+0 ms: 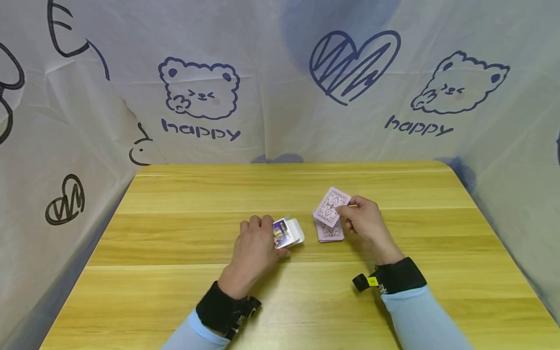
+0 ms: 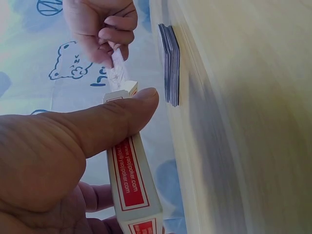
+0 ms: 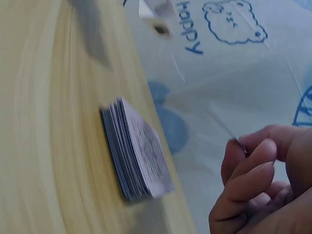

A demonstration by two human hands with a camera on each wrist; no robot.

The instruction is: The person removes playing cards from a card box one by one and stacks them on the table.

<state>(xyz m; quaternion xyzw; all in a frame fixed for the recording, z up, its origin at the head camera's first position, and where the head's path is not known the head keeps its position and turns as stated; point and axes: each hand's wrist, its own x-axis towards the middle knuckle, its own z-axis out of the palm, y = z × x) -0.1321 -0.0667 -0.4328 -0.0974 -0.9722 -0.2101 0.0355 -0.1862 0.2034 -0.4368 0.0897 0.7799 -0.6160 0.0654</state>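
Note:
My left hand (image 1: 255, 245) grips a small card box (image 1: 283, 233), thumb on one side and fingers on the other. The box is white with a purple printed face, and its flap end (image 1: 297, 231) points right; red panels show along its edge (image 2: 130, 175) in the left wrist view. Between thumb and fingers, my right hand (image 1: 365, 218) pinches a playing card (image 1: 333, 206) with a pink patterned back, raised above the table. Below that card a stack of playing cards (image 1: 329, 233) lies on the table, its layered edges (image 3: 124, 151) showing in the right wrist view.
A wood-grain table (image 1: 183, 194) spans the work area. Behind it and at both sides hangs white cloth (image 1: 271, 107) with blue bear drawings, a heart and lettering. Black bands (image 1: 400, 276) with small cameras circle both wrists.

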